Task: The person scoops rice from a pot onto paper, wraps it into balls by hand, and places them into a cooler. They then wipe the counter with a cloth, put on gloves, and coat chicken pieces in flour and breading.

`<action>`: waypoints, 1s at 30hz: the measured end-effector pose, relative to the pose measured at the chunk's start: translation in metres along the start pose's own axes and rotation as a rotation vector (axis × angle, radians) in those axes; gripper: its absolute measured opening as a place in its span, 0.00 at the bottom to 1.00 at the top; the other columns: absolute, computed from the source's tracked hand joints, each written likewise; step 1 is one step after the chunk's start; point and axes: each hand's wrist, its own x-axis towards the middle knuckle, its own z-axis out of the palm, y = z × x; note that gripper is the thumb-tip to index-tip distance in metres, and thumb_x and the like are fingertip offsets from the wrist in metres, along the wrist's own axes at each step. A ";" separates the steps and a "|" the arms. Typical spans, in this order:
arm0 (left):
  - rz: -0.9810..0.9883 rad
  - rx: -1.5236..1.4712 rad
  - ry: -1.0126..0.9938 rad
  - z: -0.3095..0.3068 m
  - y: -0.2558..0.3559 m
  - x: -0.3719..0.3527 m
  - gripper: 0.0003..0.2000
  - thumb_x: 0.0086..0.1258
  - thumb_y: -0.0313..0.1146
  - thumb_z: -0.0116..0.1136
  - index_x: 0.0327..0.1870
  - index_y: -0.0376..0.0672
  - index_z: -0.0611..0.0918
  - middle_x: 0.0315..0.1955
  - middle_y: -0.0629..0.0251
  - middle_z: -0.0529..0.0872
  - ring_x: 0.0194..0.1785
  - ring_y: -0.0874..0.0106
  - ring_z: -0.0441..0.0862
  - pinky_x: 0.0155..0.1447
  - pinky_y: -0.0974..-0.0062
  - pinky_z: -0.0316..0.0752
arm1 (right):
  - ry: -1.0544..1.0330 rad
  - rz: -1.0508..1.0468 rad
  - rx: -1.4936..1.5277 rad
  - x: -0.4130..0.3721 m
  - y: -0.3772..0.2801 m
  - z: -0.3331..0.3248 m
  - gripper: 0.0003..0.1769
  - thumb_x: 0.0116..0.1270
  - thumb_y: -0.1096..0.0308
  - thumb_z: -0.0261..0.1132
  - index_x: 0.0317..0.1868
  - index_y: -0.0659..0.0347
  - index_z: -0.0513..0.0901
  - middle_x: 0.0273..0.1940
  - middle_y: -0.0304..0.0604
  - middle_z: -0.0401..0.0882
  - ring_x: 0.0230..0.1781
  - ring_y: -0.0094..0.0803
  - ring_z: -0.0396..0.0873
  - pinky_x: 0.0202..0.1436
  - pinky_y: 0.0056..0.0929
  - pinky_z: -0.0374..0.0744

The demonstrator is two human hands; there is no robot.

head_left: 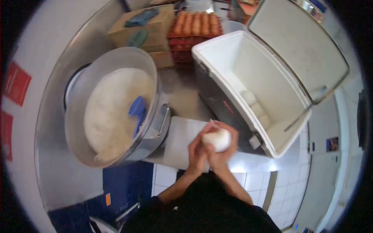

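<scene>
Both my hands are closed around a rounded white bag of rice, just above the counter's front edge. My left hand wraps its left side, and my right hand cups the right side. A small pinched tip shows at its top, between the fingers. Below and to the left lies a white cutting board. A large metal pot on the left is filled with white rice. In the rice rests a blue scoop, its handle pointing toward me.
On the right stands an open cooler, its lid tipped back. Several white bundles lie inside. Behind are stacked egg trays with brown eggs and a cardboard box with a blue glove on top.
</scene>
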 end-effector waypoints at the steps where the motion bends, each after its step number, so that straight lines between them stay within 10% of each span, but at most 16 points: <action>1: 0.001 0.068 -0.014 0.014 0.020 0.002 0.31 0.71 0.46 0.53 0.68 0.33 0.67 0.55 0.54 0.78 0.63 0.67 0.70 0.68 0.66 0.61 | -0.011 -0.049 0.021 0.015 -0.007 -0.015 0.33 0.52 0.52 0.74 0.51 0.66 0.74 0.44 0.48 0.79 0.43 0.35 0.79 0.49 0.32 0.77; 7: 0.308 1.029 -0.588 -0.039 0.155 0.021 0.16 0.69 0.37 0.55 0.50 0.34 0.79 0.47 0.55 0.85 0.44 0.63 0.81 0.53 0.67 0.71 | -0.536 0.540 0.258 0.121 -0.065 -0.099 0.30 0.52 0.44 0.73 0.41 0.64 0.79 0.30 0.37 0.78 0.31 0.23 0.76 0.37 0.23 0.74; 9: 0.239 1.116 0.035 -0.033 0.190 0.042 0.14 0.76 0.34 0.45 0.34 0.37 0.81 0.28 0.63 0.84 0.28 0.75 0.78 0.36 0.77 0.72 | -0.407 0.381 0.139 0.168 -0.052 -0.103 0.22 0.60 0.51 0.69 0.39 0.64 0.80 0.30 0.37 0.79 0.30 0.22 0.77 0.34 0.22 0.75; 11: -0.183 1.192 0.092 -0.060 0.190 0.094 0.14 0.78 0.31 0.42 0.35 0.35 0.79 0.23 0.66 0.80 0.27 0.77 0.77 0.34 0.78 0.72 | -0.325 0.307 -0.056 0.226 -0.017 -0.095 0.16 0.67 0.57 0.64 0.39 0.64 0.81 0.30 0.40 0.81 0.27 0.22 0.78 0.31 0.23 0.77; 14: -0.550 1.419 -0.289 -0.166 0.137 0.140 0.10 0.72 0.31 0.49 0.37 0.31 0.79 0.25 0.57 0.84 0.31 0.68 0.82 0.38 0.71 0.77 | -0.356 0.320 -0.524 0.292 0.106 -0.074 0.40 0.61 0.38 0.64 0.54 0.71 0.76 0.41 0.54 0.83 0.40 0.40 0.83 0.45 0.35 0.79; 17: -0.340 1.831 -0.663 -0.218 0.097 0.157 0.15 0.61 0.33 0.58 0.46 0.32 0.78 0.34 0.37 0.82 0.41 0.42 0.81 0.45 0.52 0.76 | -0.502 0.425 -0.849 0.299 0.239 -0.060 0.51 0.59 0.30 0.58 0.61 0.75 0.69 0.57 0.65 0.74 0.61 0.53 0.73 0.64 0.44 0.70; 20: -0.388 1.944 -0.354 -0.183 0.097 0.166 0.29 0.56 0.33 0.65 0.59 0.34 0.68 0.33 0.39 0.82 0.40 0.42 0.81 0.44 0.50 0.76 | -0.361 0.104 -0.984 0.268 0.383 -0.066 0.44 0.59 0.36 0.63 0.61 0.68 0.72 0.57 0.62 0.75 0.58 0.51 0.74 0.63 0.43 0.70; 27: -0.322 2.223 -0.436 -0.254 0.144 0.186 0.31 0.64 0.33 0.61 0.69 0.45 0.63 0.39 0.46 0.79 0.37 0.52 0.82 0.40 0.57 0.77 | -0.745 0.356 -1.183 0.228 0.344 -0.064 0.33 0.73 0.45 0.49 0.65 0.63 0.72 0.59 0.59 0.75 0.63 0.52 0.70 0.67 0.46 0.66; 30: -0.395 1.812 -0.528 -0.277 0.171 0.192 0.21 0.71 0.35 0.52 0.64 0.46 0.69 0.31 0.48 0.81 0.34 0.51 0.82 0.39 0.59 0.77 | -0.783 -0.158 -1.160 0.213 0.381 -0.088 0.26 0.76 0.60 0.46 0.72 0.56 0.62 0.72 0.53 0.56 0.74 0.52 0.51 0.77 0.51 0.48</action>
